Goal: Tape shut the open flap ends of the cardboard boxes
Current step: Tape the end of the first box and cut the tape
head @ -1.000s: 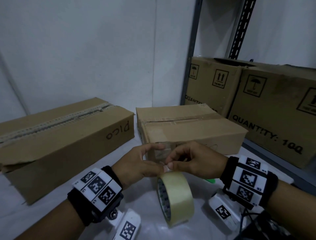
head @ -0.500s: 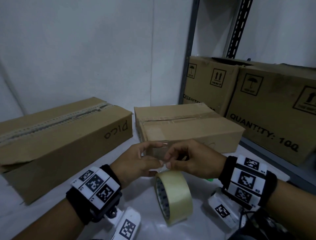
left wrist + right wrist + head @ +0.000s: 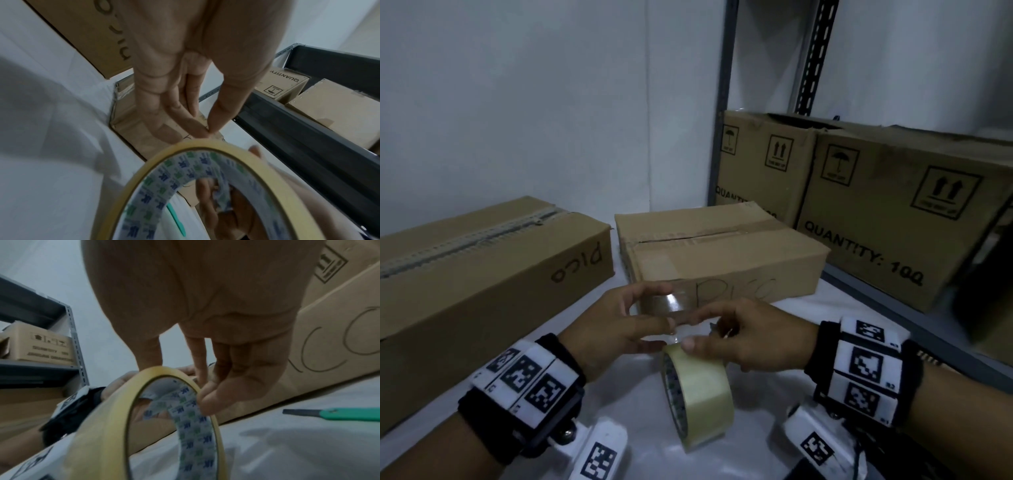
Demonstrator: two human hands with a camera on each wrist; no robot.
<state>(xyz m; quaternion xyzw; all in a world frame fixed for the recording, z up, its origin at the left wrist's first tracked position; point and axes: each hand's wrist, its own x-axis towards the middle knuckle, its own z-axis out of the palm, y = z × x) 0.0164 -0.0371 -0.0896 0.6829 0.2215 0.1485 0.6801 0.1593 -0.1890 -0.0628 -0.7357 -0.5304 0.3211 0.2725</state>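
Note:
A roll of clear tape [image 3: 697, 394] stands on edge on the white surface, close in front of me. My right hand [image 3: 688, 330] holds it at the top, thumb on the outer face and fingers [image 3: 205, 402] curled into the core. My left hand [image 3: 661, 318] pinches the tape's free end [image 3: 671, 303] between thumb and index finger [image 3: 205, 133], and a short clear strip stands above the roll. Just beyond the hands lies a small cardboard box [image 3: 722, 253] with a slit along its top seam. A long cardboard box [image 3: 482, 267] lies to the left.
A green-handled cutter [image 3: 339, 414] lies on the white surface by the small box. A grey metal shelf [image 3: 893, 298] at the right carries large printed cartons [image 3: 893, 212]. A white wall stands behind the boxes.
Both hands have drawn a little toward me with the roll, so the writing on the small box's front now shows. The clear strip between the hands looks slightly longer.

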